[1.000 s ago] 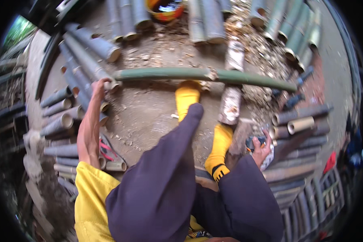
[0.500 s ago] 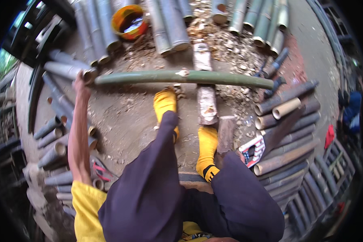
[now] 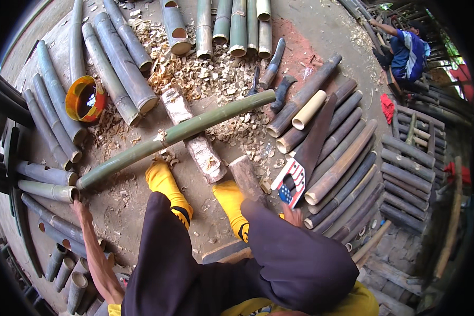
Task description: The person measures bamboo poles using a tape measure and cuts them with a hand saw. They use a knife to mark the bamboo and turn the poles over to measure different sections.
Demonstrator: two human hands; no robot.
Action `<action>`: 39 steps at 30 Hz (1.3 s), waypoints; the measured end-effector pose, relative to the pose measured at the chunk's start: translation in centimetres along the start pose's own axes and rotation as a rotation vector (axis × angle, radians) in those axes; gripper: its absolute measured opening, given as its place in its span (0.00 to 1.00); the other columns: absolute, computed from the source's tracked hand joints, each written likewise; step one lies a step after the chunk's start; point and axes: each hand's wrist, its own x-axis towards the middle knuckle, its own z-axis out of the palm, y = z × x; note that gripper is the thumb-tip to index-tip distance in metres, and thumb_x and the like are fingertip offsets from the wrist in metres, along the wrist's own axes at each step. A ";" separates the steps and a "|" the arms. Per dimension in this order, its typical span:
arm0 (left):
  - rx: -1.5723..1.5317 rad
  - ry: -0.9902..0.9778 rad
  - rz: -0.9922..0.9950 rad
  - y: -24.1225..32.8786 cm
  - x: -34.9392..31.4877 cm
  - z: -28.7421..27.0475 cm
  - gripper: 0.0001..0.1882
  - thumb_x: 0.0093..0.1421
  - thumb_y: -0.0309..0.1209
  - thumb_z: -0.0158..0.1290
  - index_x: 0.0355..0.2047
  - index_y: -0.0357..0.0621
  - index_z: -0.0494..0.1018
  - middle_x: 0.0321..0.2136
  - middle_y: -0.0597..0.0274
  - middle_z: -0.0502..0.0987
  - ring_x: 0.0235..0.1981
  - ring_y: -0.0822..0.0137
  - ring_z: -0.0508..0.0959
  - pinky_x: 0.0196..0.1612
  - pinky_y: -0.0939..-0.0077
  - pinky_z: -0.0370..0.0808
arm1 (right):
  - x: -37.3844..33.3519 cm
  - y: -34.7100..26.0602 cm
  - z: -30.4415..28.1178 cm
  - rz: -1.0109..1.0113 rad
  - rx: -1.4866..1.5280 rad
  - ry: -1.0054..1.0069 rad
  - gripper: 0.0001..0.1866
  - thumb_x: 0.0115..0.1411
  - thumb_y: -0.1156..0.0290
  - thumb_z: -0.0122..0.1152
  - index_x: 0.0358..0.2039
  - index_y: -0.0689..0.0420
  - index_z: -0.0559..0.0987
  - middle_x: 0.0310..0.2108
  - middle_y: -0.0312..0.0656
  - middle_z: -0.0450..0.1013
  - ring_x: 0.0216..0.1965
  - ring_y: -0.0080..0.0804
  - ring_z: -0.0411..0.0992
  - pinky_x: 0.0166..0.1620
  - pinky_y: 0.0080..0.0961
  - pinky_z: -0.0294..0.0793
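A long green bamboo pole (image 3: 210, 120) lies slantwise across a pale, chipped wooden block (image 3: 201, 150). At the pole's lower left end, my left hand (image 3: 80, 208) has its fingers closed at the mouth of a short bamboo tube (image 3: 45, 190). My right hand (image 3: 293, 215), partly hidden by my knee, is at the lower end of a handsaw's handle (image 3: 295, 181), with fingers curled against it. The handle is red, white and blue. The saw's dark blade (image 3: 320, 134) rests over bamboo tubes (image 3: 334, 171) on the right.
My feet in yellow socks (image 3: 166, 189) flank the block's near end. A short log (image 3: 246, 178) lies beside it. A dark-bladed tool (image 3: 283, 94), wood chips (image 3: 195, 79) and an orange-yellow bucket (image 3: 86, 100) lie beyond. Another person (image 3: 407, 52) sits far right.
My view has turned and shifted right. The pole now slants up to the right. My right hand has come into view at the saw handle; my left stays by the pole's left end.
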 end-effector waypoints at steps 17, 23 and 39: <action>0.530 0.206 0.392 5.4 -1.0 0.2 0.32 0.51 0.47 0.58 0.45 0.29 0.68 0.39 0.50 0.74 0.41 0.61 0.72 0.44 0.68 0.67 | 22.1 -28.1 -6.3 -1.376 -0.202 0.272 0.23 0.44 0.80 0.55 0.45 0.54 0.71 0.44 0.45 0.68 0.44 0.41 0.64 0.45 0.39 0.66; 0.559 0.105 0.450 3.5 -0.1 1.5 0.35 0.54 0.49 0.54 0.49 0.28 0.66 0.42 0.48 0.74 0.44 0.60 0.72 0.49 0.69 0.65 | 21.2 -30.4 -3.1 -1.433 -0.156 0.270 0.21 0.48 0.79 0.54 0.44 0.51 0.74 0.41 0.41 0.71 0.42 0.39 0.67 0.47 0.38 0.67; 1.061 0.037 0.000 1.6 -3.3 -1.6 0.44 0.54 0.65 0.38 0.51 0.32 0.67 0.49 0.36 0.69 0.55 0.43 0.66 0.57 0.52 0.56 | 11.6 -21.1 2.0 -0.651 0.192 0.111 0.55 0.43 0.61 0.67 0.65 0.60 0.42 0.42 0.61 0.63 0.41 0.56 0.66 0.46 0.43 0.66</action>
